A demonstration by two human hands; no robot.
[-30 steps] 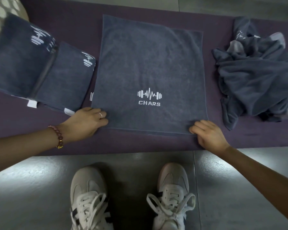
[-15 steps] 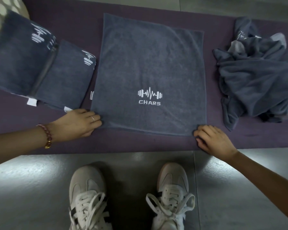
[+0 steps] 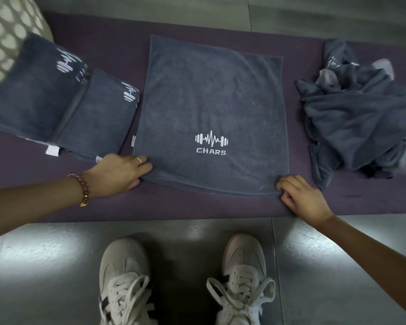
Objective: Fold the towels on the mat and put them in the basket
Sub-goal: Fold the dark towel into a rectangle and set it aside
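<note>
A purple mat (image 3: pixel 197 207) carries a grey towel (image 3: pixel 211 109) spread flat at its centre, with a crumpled pile (image 3: pixel 356 118) to its right and folded towels (image 3: pixel 56 102) to its left. The left hand (image 3: pixel 120 174) and right hand (image 3: pixel 302 198) each pinch a near corner. The fold seems about to begin, and both corners likely need lifting to the far edge.

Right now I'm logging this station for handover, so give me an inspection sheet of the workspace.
Surface: purple mat on grey tiled floor.
Job's things: flat towel spread mid-mat, logo up; folded towels to its left; crumpled towel pile to its right; spotted pale object top left, maybe the basket.
Clutter: nothing seen.
Hands: left hand and right hand each grip a near corner of the flat towel.
Cables: nothing seen.
Surroundings: white sneakers on the floor.
</note>
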